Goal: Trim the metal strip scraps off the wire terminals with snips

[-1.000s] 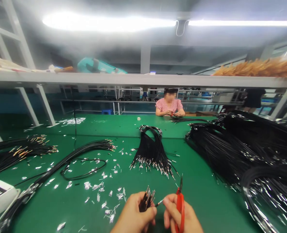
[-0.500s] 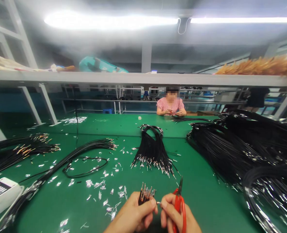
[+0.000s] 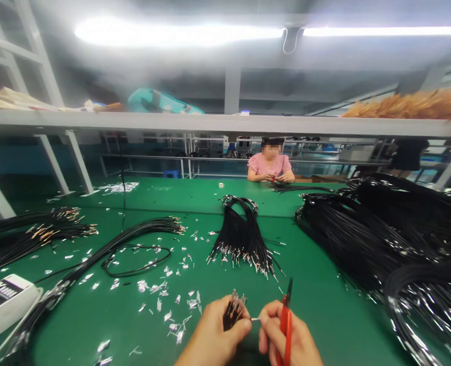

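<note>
Our left hand grips a wire bunch, tips upright; our right hand, just beside, holds red snips and pinches one terminal lying crosswise between them.

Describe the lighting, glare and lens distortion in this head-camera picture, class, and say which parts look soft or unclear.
Head view: ceiling tube lights blow out into hazy white glare; the shelf edge and right-hand wire piles bend with wide-angle distortion; the left hand and right hand are evenly lit; the distant person looks soft.
</note>
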### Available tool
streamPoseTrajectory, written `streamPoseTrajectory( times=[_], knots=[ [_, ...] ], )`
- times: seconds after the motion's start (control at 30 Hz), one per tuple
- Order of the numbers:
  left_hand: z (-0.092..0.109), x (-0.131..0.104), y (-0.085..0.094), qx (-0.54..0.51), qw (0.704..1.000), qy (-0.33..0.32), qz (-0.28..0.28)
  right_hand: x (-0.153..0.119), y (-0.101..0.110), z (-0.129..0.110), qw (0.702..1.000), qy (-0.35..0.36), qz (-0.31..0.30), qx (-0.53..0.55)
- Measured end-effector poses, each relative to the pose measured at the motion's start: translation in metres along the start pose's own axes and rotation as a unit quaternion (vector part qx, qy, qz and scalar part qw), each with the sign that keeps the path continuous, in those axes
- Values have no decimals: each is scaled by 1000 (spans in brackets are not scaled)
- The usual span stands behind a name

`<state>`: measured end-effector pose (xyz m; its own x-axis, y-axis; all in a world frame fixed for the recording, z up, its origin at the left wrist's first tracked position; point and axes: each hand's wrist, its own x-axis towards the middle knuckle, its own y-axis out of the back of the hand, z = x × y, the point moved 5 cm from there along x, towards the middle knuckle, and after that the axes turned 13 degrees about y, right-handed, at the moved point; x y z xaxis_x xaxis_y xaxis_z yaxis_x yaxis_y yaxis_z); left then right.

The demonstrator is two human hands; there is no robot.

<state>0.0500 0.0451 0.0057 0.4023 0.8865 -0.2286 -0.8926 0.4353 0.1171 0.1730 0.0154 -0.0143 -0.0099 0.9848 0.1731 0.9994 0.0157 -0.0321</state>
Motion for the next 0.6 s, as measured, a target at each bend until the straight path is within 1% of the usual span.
streamPoseTrajectory(
  times=[0.03, 0.1, 0.2, 0.33, 0.53, 0.6],
  knots=[
    [-1, 0, 0, 9, 1000, 10, 5, 1, 0, 1, 1000, -3, -2, 6],
    [-5, 0, -1, 19, 998, 52, 0, 1, 0, 2, 1000, -10, -7, 13],
    [-10, 0, -3, -5, 996, 89, -21, 0, -2, -1, 1000, -12, -21, 13],
    [-10, -2, -4, -44, 992, 102, -57, 0, -7, -4, 999, -9, -33, 5],
    [-5, -3, -2, -60, 991, 99, -61, 1, -7, 1, 999, -10, -32, 5],
    [-4, -2, 2, -68, 991, 98, -56, 0, -9, 3, 999, -19, -43, -6]
  ],
)
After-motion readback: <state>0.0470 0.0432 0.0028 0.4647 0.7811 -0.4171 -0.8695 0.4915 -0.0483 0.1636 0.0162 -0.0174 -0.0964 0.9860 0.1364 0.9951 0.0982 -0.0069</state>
